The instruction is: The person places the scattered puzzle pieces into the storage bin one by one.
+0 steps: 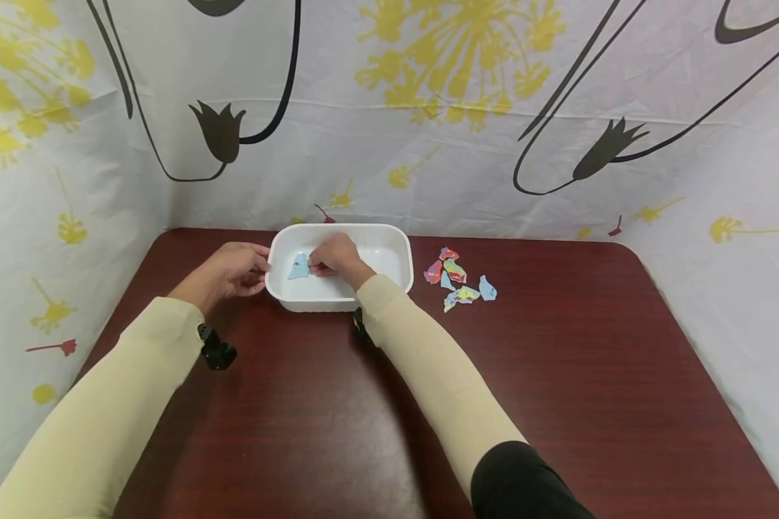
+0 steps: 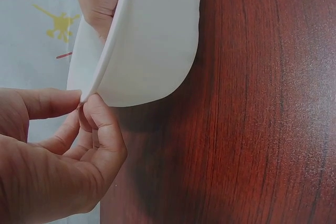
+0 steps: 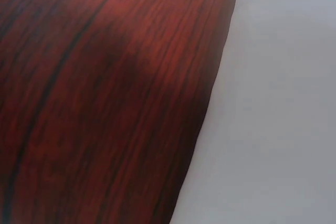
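A white plastic tub [image 1: 381, 263] stands near the back of the table. My left hand [image 1: 239, 268] pinches its left rim between thumb and fingers, as the left wrist view shows with the hand [image 2: 79, 150] at the tub's corner [image 2: 157, 51]. Inside the tub is my right hand [image 1: 336, 256], its fingers curled at the right edge of a light blue scrap of paper [image 1: 298, 266], pinching it. The fingertips are partly hidden. Only the tub's outer wall [image 3: 268, 114] and the table show in the right wrist view.
To the right of the tub lies a loose cluster of torn colourful paper scraps [image 1: 454, 271], with one light blue scrap [image 1: 487, 288] at its right side. The dark red wooden table [image 1: 558, 375] backs onto a white patterned curtain [image 1: 363, 158].
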A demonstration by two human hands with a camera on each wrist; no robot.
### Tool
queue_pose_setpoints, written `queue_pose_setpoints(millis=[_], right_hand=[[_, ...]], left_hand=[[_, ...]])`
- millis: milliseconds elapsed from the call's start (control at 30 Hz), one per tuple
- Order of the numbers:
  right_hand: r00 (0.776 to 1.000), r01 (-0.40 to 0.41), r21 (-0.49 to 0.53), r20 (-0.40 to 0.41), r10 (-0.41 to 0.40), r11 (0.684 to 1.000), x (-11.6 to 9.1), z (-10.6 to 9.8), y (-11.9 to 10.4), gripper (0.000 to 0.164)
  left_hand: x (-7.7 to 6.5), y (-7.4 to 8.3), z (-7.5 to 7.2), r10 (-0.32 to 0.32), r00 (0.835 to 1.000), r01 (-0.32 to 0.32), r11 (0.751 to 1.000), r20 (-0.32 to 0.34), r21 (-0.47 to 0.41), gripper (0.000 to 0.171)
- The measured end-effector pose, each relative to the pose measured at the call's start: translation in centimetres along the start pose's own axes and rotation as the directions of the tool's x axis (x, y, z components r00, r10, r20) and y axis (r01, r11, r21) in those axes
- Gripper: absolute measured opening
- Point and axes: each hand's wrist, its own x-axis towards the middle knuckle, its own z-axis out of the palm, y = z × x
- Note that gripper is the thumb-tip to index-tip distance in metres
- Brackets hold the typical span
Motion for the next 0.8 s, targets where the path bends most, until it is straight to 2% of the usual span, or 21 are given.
queue_pose_setpoints(millis=[533,800], right_hand=[[0.998,0.055,0.076,-0.013,-0.054,0.996,-2.4,-0.6,-0.2,0.006],[0.998,0.065,0.117,-0.025,-0.062,0.991,-3.0,-2.0,-0.2,0.011]], left_hand=[[0.0,0.1,0.2,-0.007,1.0,0.007,1.0,-0.01,0.005,0.048],[0.1,0.1,0.1,-0.009,1.0,0.009,1.0,-0.008,0.012,0.049]])
